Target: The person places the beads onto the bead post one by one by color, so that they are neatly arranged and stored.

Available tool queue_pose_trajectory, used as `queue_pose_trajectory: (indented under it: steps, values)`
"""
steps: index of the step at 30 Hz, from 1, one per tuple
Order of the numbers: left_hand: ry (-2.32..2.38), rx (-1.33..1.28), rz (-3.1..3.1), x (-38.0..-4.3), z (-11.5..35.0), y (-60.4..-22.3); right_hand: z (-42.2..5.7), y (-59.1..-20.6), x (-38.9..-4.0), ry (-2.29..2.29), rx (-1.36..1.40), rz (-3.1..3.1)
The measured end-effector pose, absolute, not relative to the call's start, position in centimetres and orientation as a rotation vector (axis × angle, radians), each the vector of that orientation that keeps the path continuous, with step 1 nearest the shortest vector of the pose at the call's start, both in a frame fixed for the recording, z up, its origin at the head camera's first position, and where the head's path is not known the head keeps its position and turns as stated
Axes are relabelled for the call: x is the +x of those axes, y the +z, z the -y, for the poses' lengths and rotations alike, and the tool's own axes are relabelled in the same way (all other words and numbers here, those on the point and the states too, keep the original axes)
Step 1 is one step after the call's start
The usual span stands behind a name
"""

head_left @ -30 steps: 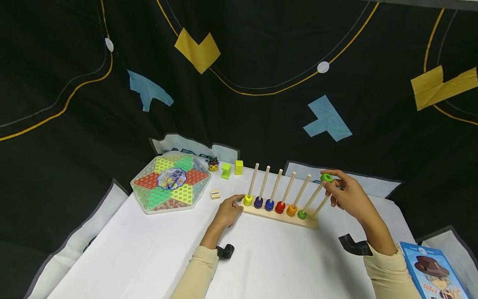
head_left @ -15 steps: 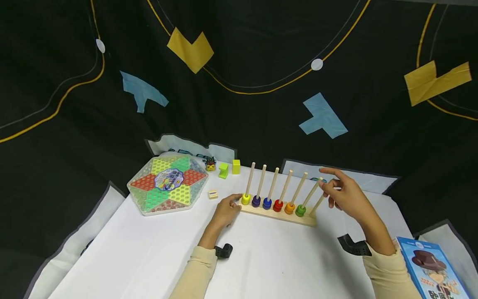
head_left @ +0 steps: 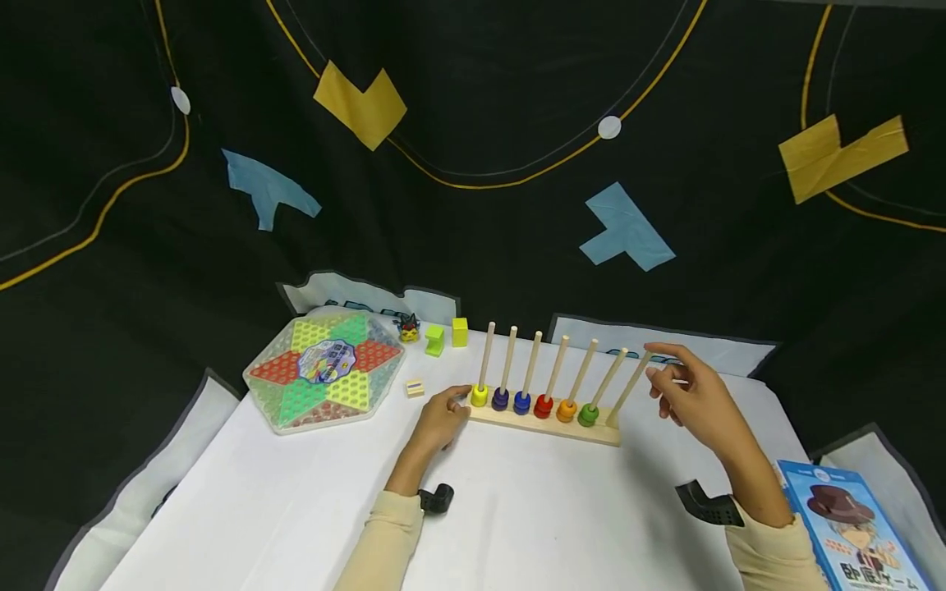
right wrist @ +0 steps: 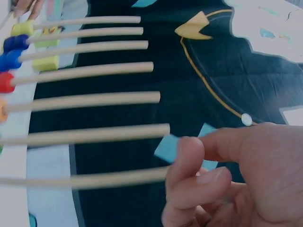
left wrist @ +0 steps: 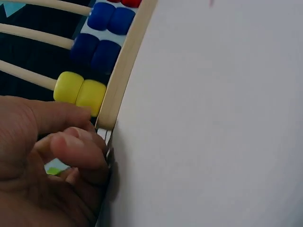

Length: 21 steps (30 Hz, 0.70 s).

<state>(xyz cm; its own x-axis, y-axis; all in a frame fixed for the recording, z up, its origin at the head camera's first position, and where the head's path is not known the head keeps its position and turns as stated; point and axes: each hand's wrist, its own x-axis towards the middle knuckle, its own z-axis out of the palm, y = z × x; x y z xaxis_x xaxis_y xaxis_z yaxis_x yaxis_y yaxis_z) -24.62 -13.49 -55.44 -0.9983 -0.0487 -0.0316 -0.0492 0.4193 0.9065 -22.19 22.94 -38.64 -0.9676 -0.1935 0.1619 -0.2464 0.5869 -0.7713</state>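
My left hand [head_left: 439,420] grips the left end of a wooden bead rack [head_left: 547,427], its fingertips beside the yellow beads [left wrist: 79,92]. Upright pegs along the rack carry stacked beads: yellow, purple, dark blue [head_left: 521,402], red [head_left: 543,405], orange [head_left: 567,410] and green [head_left: 588,415]. The rightmost peg [head_left: 628,390] is bare. At its top is my right hand [head_left: 693,398], holding no bead, with the index finger stretched over the tip. In the right wrist view the thumb [right wrist: 187,158] overlaps that peg's end.
A Chinese checkers board [head_left: 325,369] lies at the left. Behind the rack's left side stand a small figure [head_left: 408,328], a green block [head_left: 434,341] and a yellow block [head_left: 460,332]. A small striped block [head_left: 415,388] sits near my left hand. At the right is a blue box [head_left: 850,525].
The green bead that my right hand held above its peg has dropped onto the green stack. My right hand has shifted to the last peg's top. My left hand stays on the rack's end.
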Motion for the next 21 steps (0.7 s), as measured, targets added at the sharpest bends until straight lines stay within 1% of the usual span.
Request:
queue_pose_trajectory:
  steps: [4, 8, 11, 16, 21]
  values:
    - [1.465, -0.072, -2.953, -24.5, 14.6, -53.8, -23.4, -39.7, -22.1, 1.133, 0.258, 2.677]
    - [1.038, 0.087, -3.257, -24.5, 16.3, -51.3, -23.5, -41.9, -22.6, 0.822, 0.229, 2.715]
    - [0.728, 0.227, -3.233, -24.2, 17.8, -50.3, -23.1, -44.3, -22.9, 0.623, 0.278, 2.853]
    - [0.510, 0.281, -3.082, -24.1, 18.9, -51.0, -21.4, -47.4, -22.7, 0.390, 0.408, 3.039]
    - [0.480, 0.280, -3.069, -24.5, 18.5, -52.0, -19.8, -48.9, -22.4, 0.259, 0.448, 3.084]
